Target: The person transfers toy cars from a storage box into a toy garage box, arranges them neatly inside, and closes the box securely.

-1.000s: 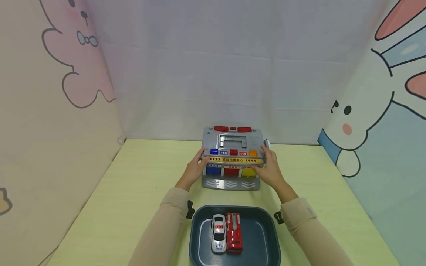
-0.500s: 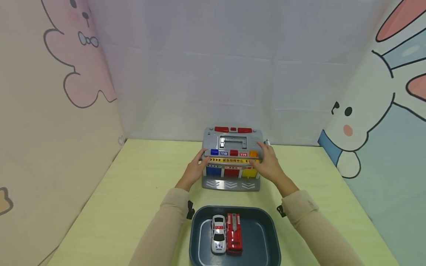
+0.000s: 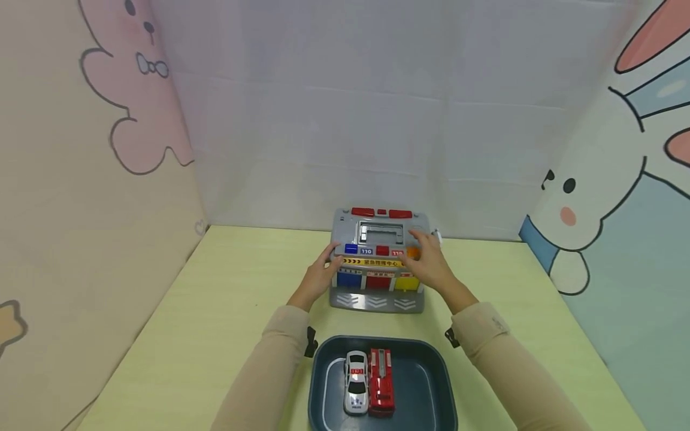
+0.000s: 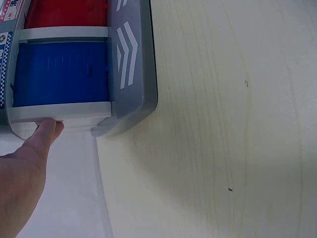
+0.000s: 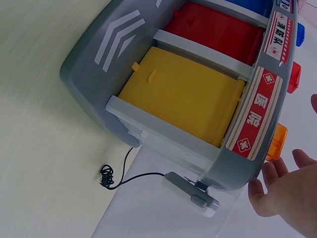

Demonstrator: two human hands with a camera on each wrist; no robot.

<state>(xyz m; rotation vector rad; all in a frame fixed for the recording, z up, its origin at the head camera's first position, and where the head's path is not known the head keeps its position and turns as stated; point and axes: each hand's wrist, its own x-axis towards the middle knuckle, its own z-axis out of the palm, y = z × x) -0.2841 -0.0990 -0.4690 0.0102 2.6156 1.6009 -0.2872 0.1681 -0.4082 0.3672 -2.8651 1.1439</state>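
Observation:
A grey toy emergency-centre garage (image 3: 372, 261) stands at the back of the table. It has a blue door (image 4: 62, 74), a red door (image 5: 215, 29) and a yellow door (image 5: 183, 94) above a ramp with white chevrons. My left hand (image 3: 315, 278) rests against its left side, fingers fairly straight; the left wrist view shows fingertips touching the wall beside the blue door. Over the right part of the roof, my right hand (image 3: 433, 266) spreads loosely next to the orange button (image 5: 277, 141). Whether its fingertips touch the button cannot be told.
Nearer me is a dark blue tray (image 3: 423, 365) with a silver toy police car (image 3: 356, 386) and a red toy fire truck (image 3: 381, 386) side by side. A grey handset (image 5: 190, 192) with a coiled black cord (image 5: 106, 176) hangs at the toy's right side. A white cloth (image 3: 323, 120) hangs behind.
My right hand has shifted from the garage's right edge inward and up over the orange button. The left hand stays at the left side. The head view has turned slightly.

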